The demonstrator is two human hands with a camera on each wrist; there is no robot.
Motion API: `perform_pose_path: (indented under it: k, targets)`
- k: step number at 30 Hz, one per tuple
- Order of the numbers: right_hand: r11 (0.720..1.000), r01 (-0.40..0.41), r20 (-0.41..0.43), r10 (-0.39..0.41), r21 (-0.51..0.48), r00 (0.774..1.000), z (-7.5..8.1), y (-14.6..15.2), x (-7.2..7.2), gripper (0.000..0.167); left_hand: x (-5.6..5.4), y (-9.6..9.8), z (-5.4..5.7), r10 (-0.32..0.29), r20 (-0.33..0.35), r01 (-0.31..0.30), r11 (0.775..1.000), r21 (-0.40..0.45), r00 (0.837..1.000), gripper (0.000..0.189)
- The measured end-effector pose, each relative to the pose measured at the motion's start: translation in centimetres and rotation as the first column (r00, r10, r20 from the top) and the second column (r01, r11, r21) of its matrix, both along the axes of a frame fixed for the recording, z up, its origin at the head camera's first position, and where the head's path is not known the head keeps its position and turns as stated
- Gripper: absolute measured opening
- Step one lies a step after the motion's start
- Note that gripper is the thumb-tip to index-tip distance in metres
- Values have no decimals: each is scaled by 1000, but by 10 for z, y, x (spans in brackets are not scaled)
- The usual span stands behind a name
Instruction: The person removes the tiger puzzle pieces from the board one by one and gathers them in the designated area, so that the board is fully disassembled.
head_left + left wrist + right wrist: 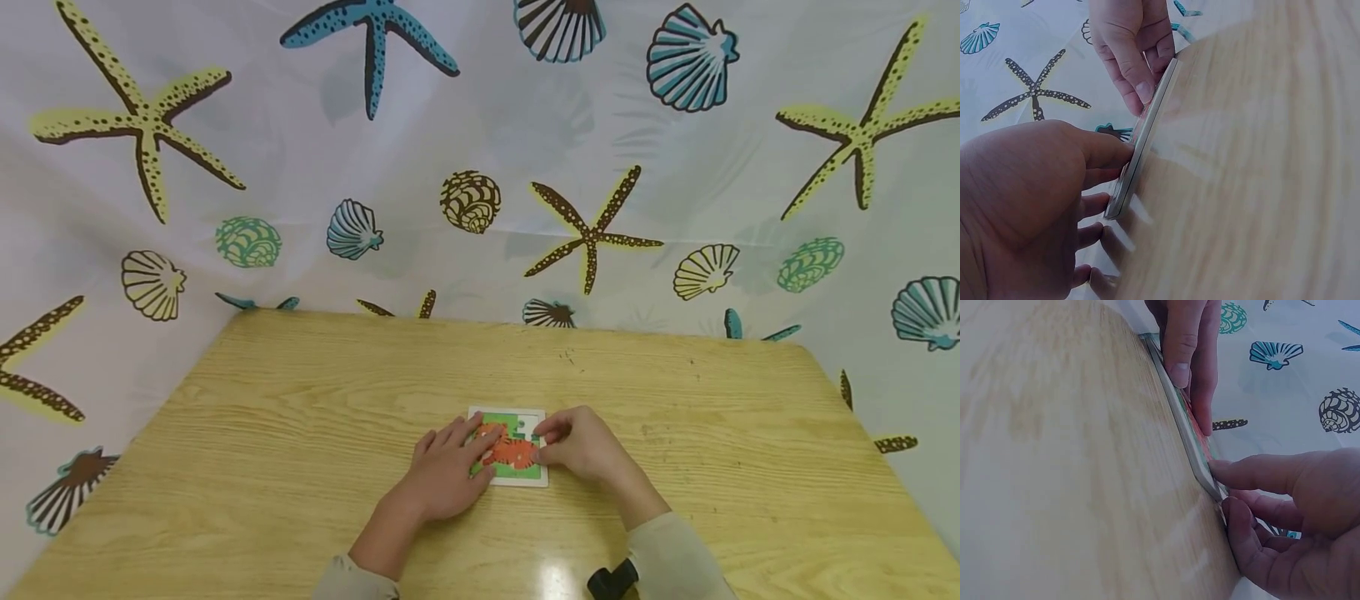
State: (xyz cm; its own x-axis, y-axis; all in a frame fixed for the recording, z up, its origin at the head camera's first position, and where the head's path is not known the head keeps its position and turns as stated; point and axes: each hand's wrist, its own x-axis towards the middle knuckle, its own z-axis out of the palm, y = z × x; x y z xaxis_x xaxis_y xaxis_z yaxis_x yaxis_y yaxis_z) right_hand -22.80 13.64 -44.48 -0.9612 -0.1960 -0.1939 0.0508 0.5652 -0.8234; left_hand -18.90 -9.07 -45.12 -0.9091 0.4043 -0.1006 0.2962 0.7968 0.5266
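Note:
A small jigsaw puzzle with an orange striped animal on green lies in a white frame on the table. At its upper right, a patch of the white tray shows without picture. My left hand rests over the puzzle's left side, fingers spread and fairly straight. At the right edge my right hand pinches a puzzle piece between thumb and curled fingers; most of that piece is hidden. In the right wrist view, the thumb lies on the picture side and the fingertips sit by the frame's corner.
The wooden table surrounds the puzzle on all sides. A white cloth printed with starfish and shells hangs along the table's back and sides. A black device sits at the right sleeve.

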Motion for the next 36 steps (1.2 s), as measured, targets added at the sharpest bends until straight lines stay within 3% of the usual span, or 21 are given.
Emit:
perform_pose_path:
  k: [12,36]
  targets:
    - [1000,-4,6,4,-22,1000,2,-2,3,18,3,1,-1,10,-10,-10,1000,21,1000,54]
    - [997,-10,-27,7,-81,1000,-1,-2,0,23,-3,0,-2,-9,-2,9,1000,14,1000,52]
